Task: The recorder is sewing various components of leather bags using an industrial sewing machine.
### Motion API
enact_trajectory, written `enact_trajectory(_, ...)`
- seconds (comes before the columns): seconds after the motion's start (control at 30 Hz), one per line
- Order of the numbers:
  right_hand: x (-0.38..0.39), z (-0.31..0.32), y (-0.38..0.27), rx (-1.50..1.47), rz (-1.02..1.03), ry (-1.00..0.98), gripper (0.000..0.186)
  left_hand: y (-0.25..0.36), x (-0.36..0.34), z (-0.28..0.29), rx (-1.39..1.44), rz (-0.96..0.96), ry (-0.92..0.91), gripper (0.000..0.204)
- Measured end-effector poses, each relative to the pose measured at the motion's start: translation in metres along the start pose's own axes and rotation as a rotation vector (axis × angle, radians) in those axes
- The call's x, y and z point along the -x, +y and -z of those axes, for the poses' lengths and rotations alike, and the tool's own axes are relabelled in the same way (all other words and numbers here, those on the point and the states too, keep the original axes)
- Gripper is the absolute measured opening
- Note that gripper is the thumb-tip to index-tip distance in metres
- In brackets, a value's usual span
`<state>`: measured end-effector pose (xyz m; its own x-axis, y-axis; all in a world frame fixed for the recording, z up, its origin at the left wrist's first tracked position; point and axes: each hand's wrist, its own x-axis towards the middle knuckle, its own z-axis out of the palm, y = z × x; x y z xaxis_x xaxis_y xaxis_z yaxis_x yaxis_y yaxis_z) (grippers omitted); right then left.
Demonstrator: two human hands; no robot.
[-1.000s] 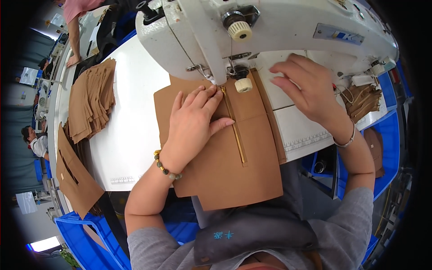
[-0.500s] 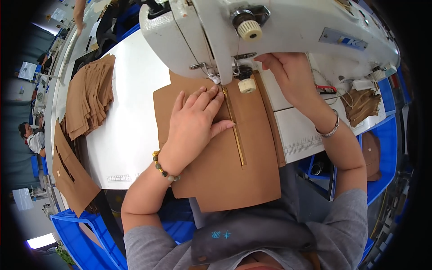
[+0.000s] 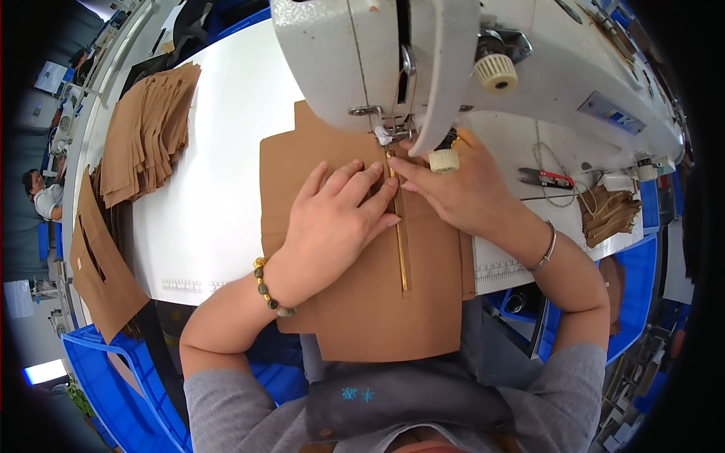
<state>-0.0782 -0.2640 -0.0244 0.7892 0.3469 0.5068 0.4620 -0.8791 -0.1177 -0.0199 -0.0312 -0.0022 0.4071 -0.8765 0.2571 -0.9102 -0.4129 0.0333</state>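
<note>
Under the white sewing machine (image 3: pixel 559 83) lies a brown flat panel (image 3: pixel 362 317), with a narrow gold zipper (image 3: pixel 402 260) set in a long slot. My left hand (image 3: pixel 332 215) rests flat on the panel, fingers stretched toward the presser foot (image 3: pixel 385 136) and fingertips at the zipper's left edge. My right hand (image 3: pixel 464 185) lies on the other side, its index finger and thumb extended to the zipper's upper part. The machine's cream knob (image 3: pixel 444 160) and head hide some of the right fingers. Neither hand visibly lifts anything.
A fanned stack of brown pieces (image 3: pixel 147 132) lies left, with a slotted brown panel (image 3: pixel 106 260) nearer me. Red-handled snippers (image 3: pixel 551 179), thread and small brown pieces (image 3: pixel 610 210) are at right. Blue bins (image 3: pixel 124 392) stand below both sides. Another person (image 3: pixel 47 195) is far left.
My right hand has come from beside the machine's arm down to the zipper near the presser foot. My left hand stays flat on the panel. The head view has shifted slightly.
</note>
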Motion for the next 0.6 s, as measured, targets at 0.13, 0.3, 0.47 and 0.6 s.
enact_trajectory(0.13,-0.0005,0.0011,0.0021,0.052,0.006,0.027,0.017,-0.0006,-0.0017,0.0014,0.006,-0.021,-0.014,0.049)
enact_trajectory(0.3,-0.0009,-0.0009,-0.002,0.028,0.037,0.071,0.017,-0.0011,-0.002,0.0029,0.019,-0.022,0.0,0.048)
enact_trajectory(0.47,0.0006,-0.003,-0.001,0.015,0.053,0.065,0.018,-0.0022,-0.0019,0.0022,0.029,-0.016,-0.002,0.047)
enact_trajectory(0.6,0.0013,-0.0058,0.0025,0.003,0.027,0.048,0.019,-0.0077,-0.0068,-0.0018,0.048,-0.007,0.018,0.046)
